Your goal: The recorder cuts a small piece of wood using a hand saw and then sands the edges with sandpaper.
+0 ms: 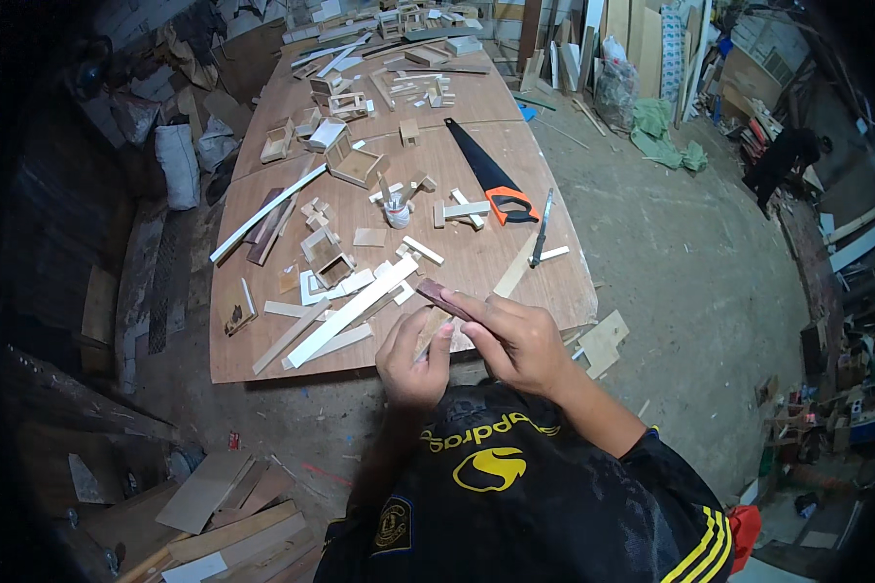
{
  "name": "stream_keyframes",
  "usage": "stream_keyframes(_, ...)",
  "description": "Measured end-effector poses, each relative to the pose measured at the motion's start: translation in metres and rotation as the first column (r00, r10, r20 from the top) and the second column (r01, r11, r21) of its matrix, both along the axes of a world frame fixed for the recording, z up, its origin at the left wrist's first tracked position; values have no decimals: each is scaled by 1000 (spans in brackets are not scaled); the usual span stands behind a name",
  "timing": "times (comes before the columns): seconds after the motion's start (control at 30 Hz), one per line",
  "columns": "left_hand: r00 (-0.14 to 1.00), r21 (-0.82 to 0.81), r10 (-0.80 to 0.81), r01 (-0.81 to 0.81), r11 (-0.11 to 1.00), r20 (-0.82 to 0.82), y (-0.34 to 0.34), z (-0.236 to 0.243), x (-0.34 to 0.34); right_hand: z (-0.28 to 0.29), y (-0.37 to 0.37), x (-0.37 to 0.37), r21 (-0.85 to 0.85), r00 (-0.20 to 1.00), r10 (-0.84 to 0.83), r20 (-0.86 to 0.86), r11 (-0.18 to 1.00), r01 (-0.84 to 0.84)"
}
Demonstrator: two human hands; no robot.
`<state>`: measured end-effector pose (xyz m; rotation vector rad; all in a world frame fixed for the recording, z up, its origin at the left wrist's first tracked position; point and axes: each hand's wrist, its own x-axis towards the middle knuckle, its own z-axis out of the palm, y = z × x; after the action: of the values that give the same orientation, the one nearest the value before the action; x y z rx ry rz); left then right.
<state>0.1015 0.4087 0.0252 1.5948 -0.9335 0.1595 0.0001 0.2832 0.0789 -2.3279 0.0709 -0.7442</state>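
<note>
My left hand (pixel 408 364) is closed round a small light wood piece (pixel 431 330) in front of the table's near edge. My right hand (pixel 517 338) grips a dark reddish-brown strip (pixel 437 293) that lies against the top of that piece; whether it is sandpaper or wood I cannot tell. Just beyond my hands, a long pale wood strip (pixel 352 311) lies slantwise among shorter offcuts. A small open wooden box (pixel 332 267) stands behind them. Farther back is a white jar (pixel 397 212) with sticks or brushes in it.
The wooden table (pixel 437 175) carries several small boxes and scraps toward its far end. A handsaw (pixel 491 180) with an orange-and-black handle lies at the right, beside a narrow dark-handled tool (pixel 542 233). Boards (pixel 233 505) are piled at lower left. A person (pixel 786 167) bends at far right.
</note>
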Motion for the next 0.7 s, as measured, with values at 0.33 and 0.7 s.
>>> stream_keyframes(0.33,996,-12,86,-86,996,-31,7,-7,3,-6,8,7,-51,1000,23,-21,998,-24)
stream_keyframes(0.7,984,9,99,-99,995,-146,18,-18,8,0,19,10,-20,993,58,-101,998,-61)
